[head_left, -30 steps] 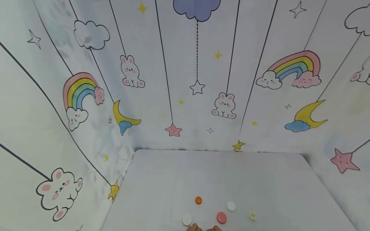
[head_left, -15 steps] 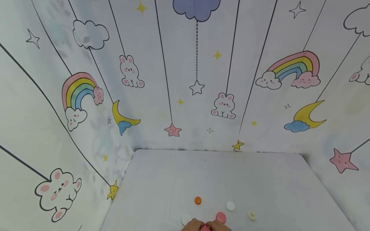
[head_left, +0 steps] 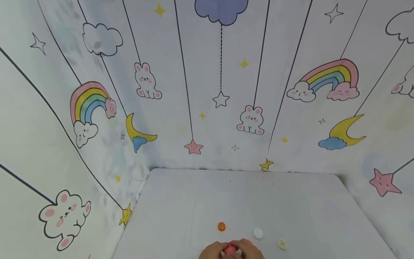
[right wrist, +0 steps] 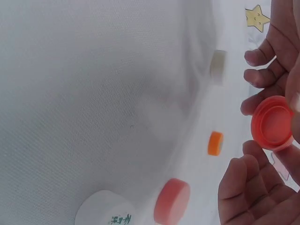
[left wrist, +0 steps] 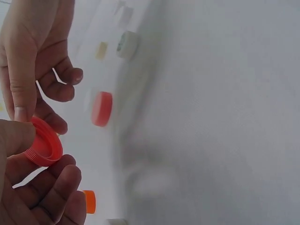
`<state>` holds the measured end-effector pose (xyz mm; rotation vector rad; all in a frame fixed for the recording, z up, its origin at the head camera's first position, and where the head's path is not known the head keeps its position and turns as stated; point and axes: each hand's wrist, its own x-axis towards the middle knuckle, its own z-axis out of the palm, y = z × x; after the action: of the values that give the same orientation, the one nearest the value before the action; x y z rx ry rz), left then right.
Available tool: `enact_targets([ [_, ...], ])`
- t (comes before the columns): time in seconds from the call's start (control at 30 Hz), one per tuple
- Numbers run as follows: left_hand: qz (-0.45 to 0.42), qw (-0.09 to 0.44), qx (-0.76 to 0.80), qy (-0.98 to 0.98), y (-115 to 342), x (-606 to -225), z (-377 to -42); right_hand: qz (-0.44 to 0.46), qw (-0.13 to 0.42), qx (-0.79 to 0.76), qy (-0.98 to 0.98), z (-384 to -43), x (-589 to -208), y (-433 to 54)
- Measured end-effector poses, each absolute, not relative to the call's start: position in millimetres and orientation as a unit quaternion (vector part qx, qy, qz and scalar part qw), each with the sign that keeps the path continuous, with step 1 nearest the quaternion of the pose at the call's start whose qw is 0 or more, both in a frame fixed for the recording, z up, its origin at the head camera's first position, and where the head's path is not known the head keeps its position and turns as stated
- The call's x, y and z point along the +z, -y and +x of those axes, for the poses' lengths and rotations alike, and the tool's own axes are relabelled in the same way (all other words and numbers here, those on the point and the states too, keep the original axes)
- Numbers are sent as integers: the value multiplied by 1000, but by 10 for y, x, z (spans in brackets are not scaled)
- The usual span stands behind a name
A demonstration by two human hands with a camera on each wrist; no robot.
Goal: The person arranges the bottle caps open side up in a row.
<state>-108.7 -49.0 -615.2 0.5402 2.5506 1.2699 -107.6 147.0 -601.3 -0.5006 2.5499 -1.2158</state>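
In a narrow pinch grip, left hand (left wrist: pixel 44 190) and right hand (right wrist: pixel 258 192) hold the red cap (left wrist: pixel 47 144) by its rim; uneven pressure could flip it toward the tabletop (head_left: pixel 181 201)'s far edge.

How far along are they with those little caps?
Done, it seems: one red bottle cap is up off the table. In hand: the left hand and right hand hold that cap together. Left, probably: the orange cap, white cap, cream cap and pinkish-red cap on the table, none of them held.
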Motion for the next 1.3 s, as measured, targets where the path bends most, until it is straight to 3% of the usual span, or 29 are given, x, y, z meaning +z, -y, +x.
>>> enact_targets([
  [0.1,168,102,470,-861,458,-6142,-1078,-166,116,-414,-888,-1076,-6032,-1465],
  [0.27,125,90,507,-848,437,-6103,-1096,-196,37,-411,-889,-1094,-6084,-1483],
  [0.5,48,139,591,-793,436,-5965,-1169,-211,-37,-395,-893,-1131,-6048,-1466],
  [0.97,33,159,621,-767,417,-5976,-1147,-213,-68,-362,-905,-1104,-6043,-1427],
  [1.3,101,53,527,-842,440,-6141,-1044,-195,-34,-333,-922,-1070,-6100,-1469],
])
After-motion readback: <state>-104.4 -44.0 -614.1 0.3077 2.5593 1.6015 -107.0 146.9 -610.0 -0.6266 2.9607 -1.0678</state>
